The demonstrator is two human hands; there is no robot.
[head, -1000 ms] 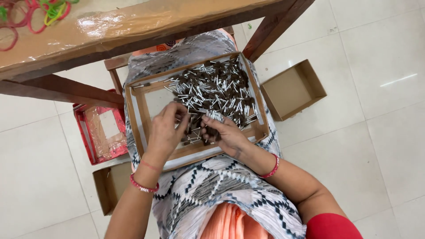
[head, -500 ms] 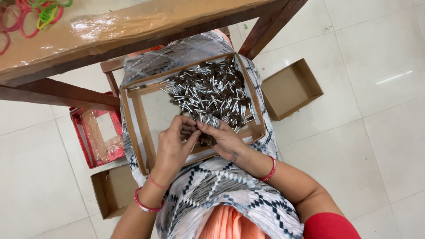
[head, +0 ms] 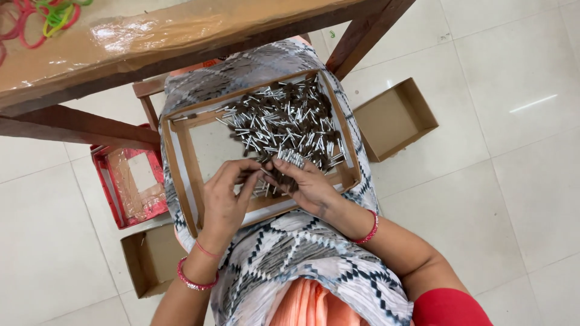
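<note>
Silver pins (head: pixel 290 158), seemingly a bunch, between left hand (head: pixel 226 199) and right hand (head: pixel 305 184).

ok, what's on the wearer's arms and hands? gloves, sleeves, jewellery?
No gloves: both hands are bare. The left hand has a pink beaded bangle and a thin red thread at the wrist. The right hand has a red bangle at the wrist; a red sleeve covers the upper arm.
</note>
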